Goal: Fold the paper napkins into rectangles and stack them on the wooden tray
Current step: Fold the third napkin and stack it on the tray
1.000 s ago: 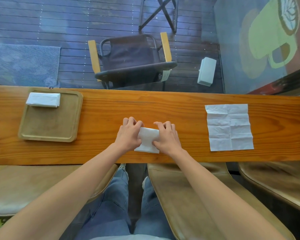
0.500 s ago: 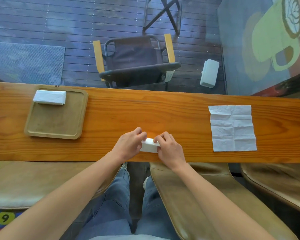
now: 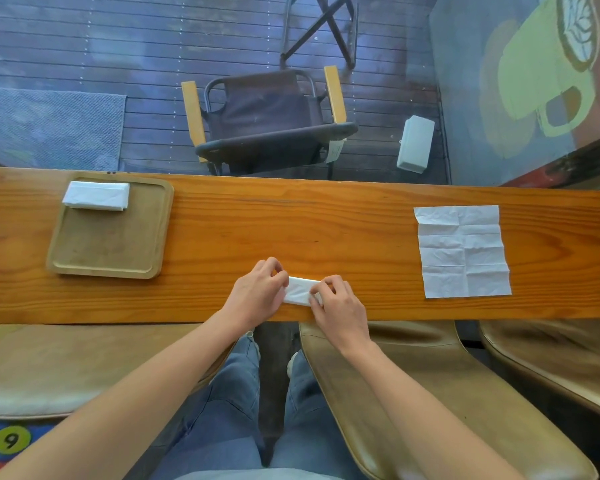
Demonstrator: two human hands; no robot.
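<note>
Near the desk's (image 3: 326,230) front edge, the left hand (image 3: 257,296) and right hand (image 3: 340,306) pinch the two ends of a folded napkin (image 3: 298,292). A wooden tray (image 3: 111,251) toward the left end carries a folded napkin stack (image 3: 96,195) in its far-left corner. An unfolded napkin (image 3: 463,251) lies flat toward the right end.

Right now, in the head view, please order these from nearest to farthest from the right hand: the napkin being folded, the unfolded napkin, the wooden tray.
1. The napkin being folded, pinched by the right hand at the table's near edge.
2. The unfolded napkin, flat on the table to the right.
3. The wooden tray, far left, holding one folded napkin.
</note>
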